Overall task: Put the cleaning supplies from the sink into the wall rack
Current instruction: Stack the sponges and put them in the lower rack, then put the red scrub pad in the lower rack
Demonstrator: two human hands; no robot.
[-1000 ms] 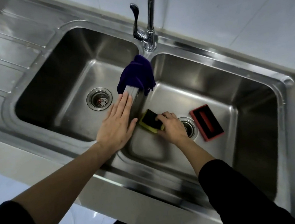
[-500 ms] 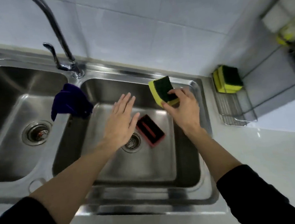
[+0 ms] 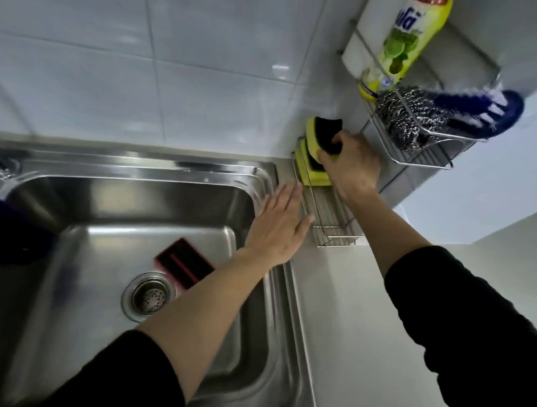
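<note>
My right hand (image 3: 351,164) grips a yellow sponge with a dark scouring face (image 3: 326,133), holding it over the lower wire rack shelf (image 3: 333,227) on the wall, on top of other yellow sponges (image 3: 310,174) standing there. My left hand (image 3: 280,225) is flat and open over the sink's right rim, touching the rack's edge, holding nothing. A red and black scrubber (image 3: 183,263) lies in the sink basin (image 3: 103,242) near the drain (image 3: 147,296). A purple cloth (image 3: 2,230) hangs at the basin's left edge.
The upper rack shelf (image 3: 417,156) holds a yellow dish soap bottle (image 3: 405,38), a steel wool ball (image 3: 414,118) and a blue brush (image 3: 484,109). White tiles back the sink; a pale counter (image 3: 350,325) runs to the right.
The view swung right from the sink to the rack. My right hand lifted the sponge out of the basin and carried it to the lower shelf. My left hand followed to the sink's right rim.
</note>
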